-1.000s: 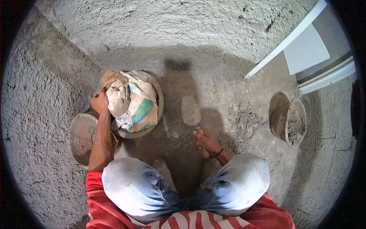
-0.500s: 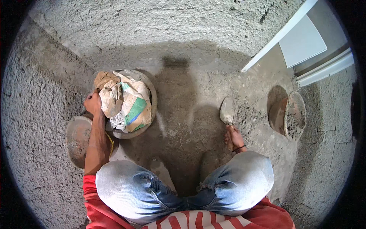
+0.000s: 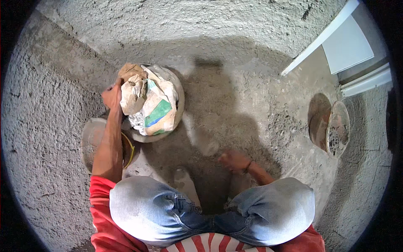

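Observation:
My left hand (image 3: pixel 110 95) grips the left edge of a crumpled heap of paper sacks (image 3: pixel 159 94) with green and blue patches, piled in a round grey tub (image 3: pixel 179 113) at the left. My right hand (image 3: pixel 231 159), blurred by motion, is closed on the handle of a trowel (image 3: pixel 203 143) low over the floor in front of my knees. The trowel's blade is smeared and faint, pointing up and to the left. Under my left forearm stands a mortar-stained bucket (image 3: pixel 92 138) with a yellow handle, partly hidden by the arm.
A second dirty bucket (image 3: pixel 338 128) rests at the right beside the wall (image 3: pixel 365 138). Loose grit (image 3: pixel 279 130) lies on the floor near it. A white frame (image 3: pixel 319 33) and white board (image 3: pixel 348 46) stand at the upper right. A rough plastered wall (image 3: pixel 201 21) runs across the back.
The trowel in my right hand went right toward the grit, then swung back left and down toward the middle. My left hand stays on the sacks. The view has shifted slightly.

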A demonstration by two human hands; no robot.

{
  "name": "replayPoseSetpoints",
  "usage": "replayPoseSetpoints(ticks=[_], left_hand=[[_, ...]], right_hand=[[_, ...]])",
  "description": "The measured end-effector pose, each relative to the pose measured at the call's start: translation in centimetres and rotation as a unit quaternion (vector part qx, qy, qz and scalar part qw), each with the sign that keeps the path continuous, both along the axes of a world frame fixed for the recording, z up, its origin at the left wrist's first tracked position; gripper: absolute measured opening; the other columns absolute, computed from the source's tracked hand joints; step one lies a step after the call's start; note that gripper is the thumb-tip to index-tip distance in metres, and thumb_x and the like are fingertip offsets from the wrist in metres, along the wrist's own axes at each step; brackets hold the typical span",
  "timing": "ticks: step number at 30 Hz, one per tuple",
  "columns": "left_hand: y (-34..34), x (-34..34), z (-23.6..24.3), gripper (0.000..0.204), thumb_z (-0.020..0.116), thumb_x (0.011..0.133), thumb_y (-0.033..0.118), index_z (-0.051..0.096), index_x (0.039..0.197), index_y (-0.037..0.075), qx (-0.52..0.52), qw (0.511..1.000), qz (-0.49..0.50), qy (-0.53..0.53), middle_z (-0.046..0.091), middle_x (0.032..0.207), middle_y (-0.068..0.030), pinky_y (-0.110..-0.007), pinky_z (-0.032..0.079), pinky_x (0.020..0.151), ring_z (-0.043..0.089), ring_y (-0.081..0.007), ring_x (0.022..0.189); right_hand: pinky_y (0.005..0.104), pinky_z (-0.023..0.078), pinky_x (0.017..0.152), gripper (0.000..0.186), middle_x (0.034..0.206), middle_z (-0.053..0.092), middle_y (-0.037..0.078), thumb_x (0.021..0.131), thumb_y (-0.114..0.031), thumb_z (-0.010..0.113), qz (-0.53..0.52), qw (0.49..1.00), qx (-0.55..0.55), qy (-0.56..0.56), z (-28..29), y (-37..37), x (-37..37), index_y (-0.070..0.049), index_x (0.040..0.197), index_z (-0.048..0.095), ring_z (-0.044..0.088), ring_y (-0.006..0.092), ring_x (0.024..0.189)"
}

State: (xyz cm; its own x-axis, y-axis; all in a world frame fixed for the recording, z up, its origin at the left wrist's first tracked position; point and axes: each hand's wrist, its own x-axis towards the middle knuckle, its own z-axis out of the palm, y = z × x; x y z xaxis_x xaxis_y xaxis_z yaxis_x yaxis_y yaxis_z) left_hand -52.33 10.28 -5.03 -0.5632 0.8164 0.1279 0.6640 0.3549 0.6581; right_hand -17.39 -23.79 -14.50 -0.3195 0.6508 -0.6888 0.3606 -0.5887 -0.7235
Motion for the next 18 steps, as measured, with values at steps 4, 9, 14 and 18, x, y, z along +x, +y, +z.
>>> replayPoseSetpoints(ticks=[4,9,14,18], left_hand=[[3.4,1.3,0.6,0.047,0.071,0.068,0.044,0.071,0.083,-0.001,-0.011,0.993,-0.113,-0.015,0.068,0.076,-0.0100,-0.030,0.047,0.069,0.059,-0.0136,0.070],[8.9,0.3,0.0,0.031,0.069,0.073,0.027,0.070,0.090,0.000,-0.024,0.943,-0.329,-0.042,0.069,0.079,-0.0116,-0.031,0.048,0.070,0.062,-0.0169,0.071],[3.5,11.7,7.0,0.034,0.069,0.073,0.017,0.063,0.103,0.004,0.179,0.811,-0.432,0.352,0.064,0.098,-0.0145,-0.043,0.048,0.078,0.062,-0.0342,0.087],[-7.1,19.9,4.5,0.045,0.068,0.068,0.032,0.063,0.105,0.008,0.019,0.660,-0.628,0.411,0.056,0.115,-0.0147,-0.061,0.020,0.103,0.046,-0.0305,0.118]], right_hand=[[0.0272,0.047,0.048,0.027,0.068,0.054,0.003,0.091,-0.028,0.055,-0.208,0.978,-0.004,-0.003,-0.9,-1.0,7.5,-0.002,0.097,0.053,0.054,0.0134,0.056],[0.0284,0.048,0.053,0.037,0.077,0.055,0.002,0.094,-0.036,0.051,-0.326,0.938,-0.038,0.113,0.4,-2.1,5.6,-0.001,0.107,0.054,0.054,0.0139,0.062],[0.0265,0.045,0.047,0.023,0.068,0.051,0.001,0.091,-0.026,0.056,-0.023,0.982,-0.078,0.171,1.6,1.1,-3.6,-0.005,0.101,0.055,0.051,0.0103,0.054],[0.0261,0.044,0.045,0.027,0.068,0.049,0.000,0.091,-0.030,0.057,0.053,0.984,-0.118,0.125,-0.5,5.0,-3.8,-0.006,0.101,0.052,0.049,0.0097,0.054]])
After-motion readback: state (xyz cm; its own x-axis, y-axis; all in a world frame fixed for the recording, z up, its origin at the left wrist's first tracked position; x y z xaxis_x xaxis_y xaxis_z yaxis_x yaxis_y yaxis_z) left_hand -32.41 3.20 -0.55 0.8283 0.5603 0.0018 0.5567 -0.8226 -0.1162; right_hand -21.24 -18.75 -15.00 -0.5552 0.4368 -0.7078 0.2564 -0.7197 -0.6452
